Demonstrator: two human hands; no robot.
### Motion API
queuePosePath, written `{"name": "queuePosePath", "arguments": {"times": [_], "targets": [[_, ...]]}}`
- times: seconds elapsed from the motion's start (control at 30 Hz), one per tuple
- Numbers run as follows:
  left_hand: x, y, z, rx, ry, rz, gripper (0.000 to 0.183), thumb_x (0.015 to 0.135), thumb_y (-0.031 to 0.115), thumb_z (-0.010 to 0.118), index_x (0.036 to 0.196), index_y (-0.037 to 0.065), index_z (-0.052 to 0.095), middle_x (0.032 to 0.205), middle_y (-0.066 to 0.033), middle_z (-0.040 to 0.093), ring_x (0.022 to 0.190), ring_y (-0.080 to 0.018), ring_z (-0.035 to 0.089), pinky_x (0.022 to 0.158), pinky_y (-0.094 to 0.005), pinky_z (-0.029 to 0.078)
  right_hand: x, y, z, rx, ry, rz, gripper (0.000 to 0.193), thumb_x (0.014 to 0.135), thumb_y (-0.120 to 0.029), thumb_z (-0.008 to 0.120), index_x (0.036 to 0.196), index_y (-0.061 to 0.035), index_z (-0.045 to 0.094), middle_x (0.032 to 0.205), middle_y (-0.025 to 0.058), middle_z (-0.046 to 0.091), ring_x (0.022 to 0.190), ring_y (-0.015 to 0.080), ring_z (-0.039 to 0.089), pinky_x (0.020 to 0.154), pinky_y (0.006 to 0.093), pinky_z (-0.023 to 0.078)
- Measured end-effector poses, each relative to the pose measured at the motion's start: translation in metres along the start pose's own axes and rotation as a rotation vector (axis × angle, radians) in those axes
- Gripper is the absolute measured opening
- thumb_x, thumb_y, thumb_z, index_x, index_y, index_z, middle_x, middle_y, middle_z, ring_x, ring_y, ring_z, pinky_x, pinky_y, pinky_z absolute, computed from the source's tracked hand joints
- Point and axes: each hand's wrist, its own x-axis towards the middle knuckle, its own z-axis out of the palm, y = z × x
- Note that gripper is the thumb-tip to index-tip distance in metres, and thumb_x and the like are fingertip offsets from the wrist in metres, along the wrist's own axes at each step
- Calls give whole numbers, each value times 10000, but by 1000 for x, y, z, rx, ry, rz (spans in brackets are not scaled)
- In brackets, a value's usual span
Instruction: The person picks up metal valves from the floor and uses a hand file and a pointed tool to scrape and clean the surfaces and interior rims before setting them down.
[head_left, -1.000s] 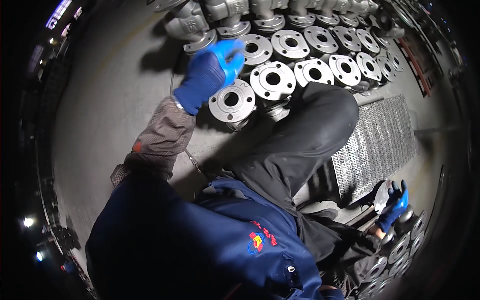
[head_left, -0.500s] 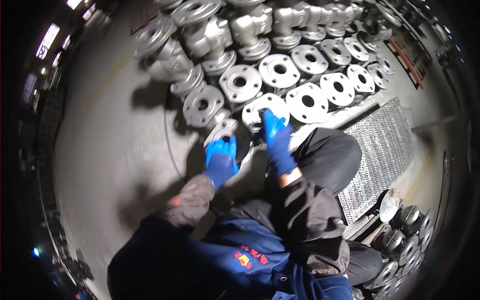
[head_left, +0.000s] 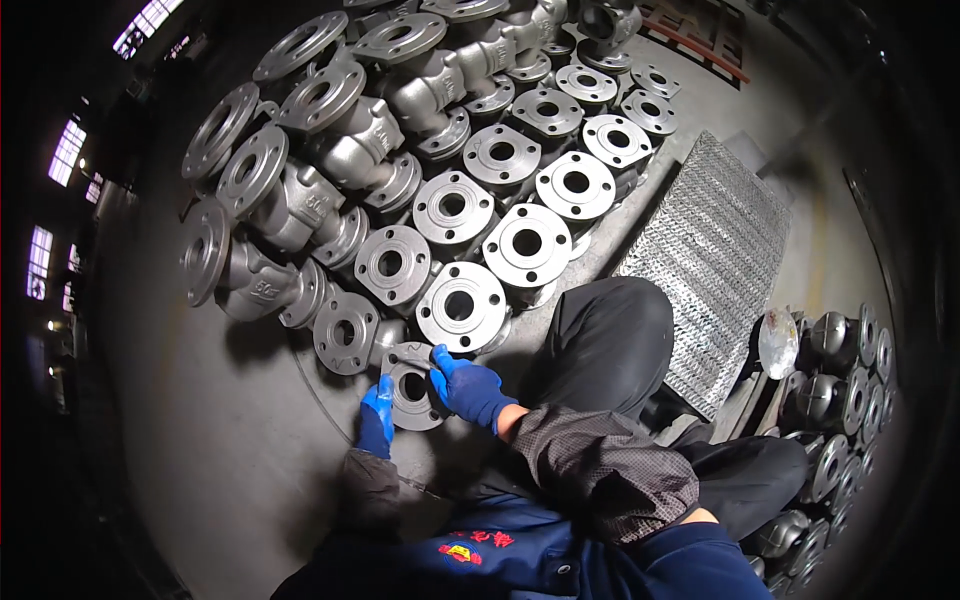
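Note:
Both my hands wear blue gloves and are at the nearest flanged valve body [head_left: 414, 412], a grey metal casting with its round, bolt-holed flange facing up. My left hand [head_left: 377, 412] grips the left rim of that flange, fingers along its edge. On the opposite side, my right hand [head_left: 466, 388] closes on the upper right rim. A slim dark streak or thing lies across the flange near the right fingertips; what it is, I cannot make out. Just beyond stands another valve body [head_left: 482, 308], its flange brighter.
Rows of upright castings [head_left: 502, 153] extend away to the far right. Larger valve bodies [head_left: 290, 205] lie stacked at left. A ridged metal sheet [head_left: 715, 270] lies right of my knee, with more castings [head_left: 830, 400] beyond. A reddish pallet [head_left: 700, 35] lies at the back.
The view has turned and shifted. My right hand has left the neighbouring bright flange for the nearest valve body's rim. My left hand has moved from on top of that flange to its left edge.

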Motion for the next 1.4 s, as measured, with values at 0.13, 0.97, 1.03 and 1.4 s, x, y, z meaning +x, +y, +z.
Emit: {"name": "queuePosePath", "arguments": {"times": [0.13,0.97,1.03,1.4], "targets": [[-32,-21,17,12,37,-290,520,938,494,505,1324,146,489,1158,-77,576,975,-242,573,912,-524,438,7,26,-6,174,-16,-30,374,929,-309,500,1258,-138,547,866,199,648,773,378,628,673,432,502],[-129,301,236,611,-273,1129,279,981,149,456,820,-70,516,727,-40,483,705,-81,415,616,-266,385,-103,-30,-282,1288,718,-441,239,977,-139,460,1098,-18,628,898,29,640,705,56,489,636,212,401],[-94,287,279,588,-389,1270,264,979,133,469,821,-73,515,743,-35,498,707,-81,408,621,-269,389,-90,0,-290,1113,983,-444,209,972,-102,473,1070,6,623,963,71,659,880,98,595,790,254,483],[-33,221,466,603,-867,1468,409,941,82,475,1293,-122,438,1010,-226,660,845,-281,672,739,-333,529,-78,135,-332,842,1706,-202,287,989,-206,486,1159,-1,593,1005,61,638,924,126,574,807,277,463]]}}
